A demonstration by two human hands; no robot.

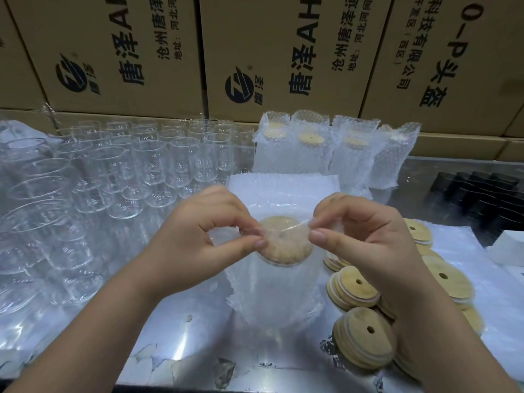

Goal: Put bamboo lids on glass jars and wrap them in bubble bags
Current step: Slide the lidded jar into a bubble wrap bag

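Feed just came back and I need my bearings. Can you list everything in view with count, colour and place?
lidded jar: one, tan bamboo lid on top, centre, inside a bag
bubble bag: one, translucent white, upright around that jar
wrapped jars: four, white bubble wrap, row at the back, right of centre
empty jars: many, clear, rows on the left
flat bags: one stack, white, behind the hands
loose lids: many, tan, piled right of the bag
dark items: several, black, far right, cannot tell what
cardboard boxes: several, brown, along the back
table: one, shiny grey
left hand: pinches the bag's mouth, left side
right hand: pinches it, right side
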